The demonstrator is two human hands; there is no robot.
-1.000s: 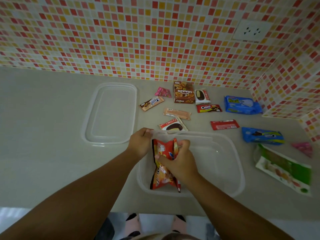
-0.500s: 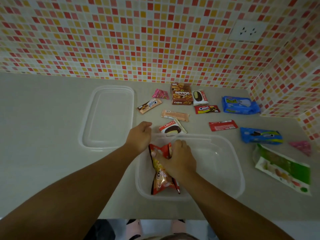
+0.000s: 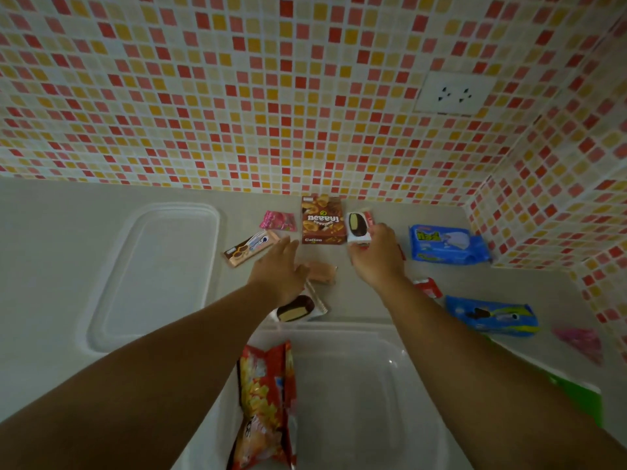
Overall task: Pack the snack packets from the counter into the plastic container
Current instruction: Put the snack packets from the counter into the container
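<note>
Snack packets scattered over the far half of the grey counter (image 3: 51,266), one already inside: red chip bag (image 3: 266,401) lying against the left wall of the clear plastic container (image 3: 359,401) at the near edge. Left hand (image 3: 280,269) stretched out flat over the counter, fingers straight, holding nothing, hovering above a tan wafer packet (image 3: 322,271) and just right of a cookie packet (image 3: 251,247). Right hand (image 3: 375,257) reaching to the far side, fingers curled at the near end of a white chocolate-pie packet (image 3: 358,225); cannot tell whether actually gripping it. Brown biscuit box (image 3: 322,220) between the two hands, close to the tiled wall, with a small pink packet (image 3: 278,220) to its left. Second chocolate-pie packet (image 3: 298,308) under the left wrist, just beyond the container's far rim. Right of the right arm: a small red packet (image 3: 428,287), two blue packets (image 3: 448,244) (image 3: 492,315), another pink packet (image 3: 580,344) and a green one (image 3: 576,395), crowding the corner where the walls meet. Container lid (image 3: 156,276) flat on the left, with bare counter beyond it.
</note>
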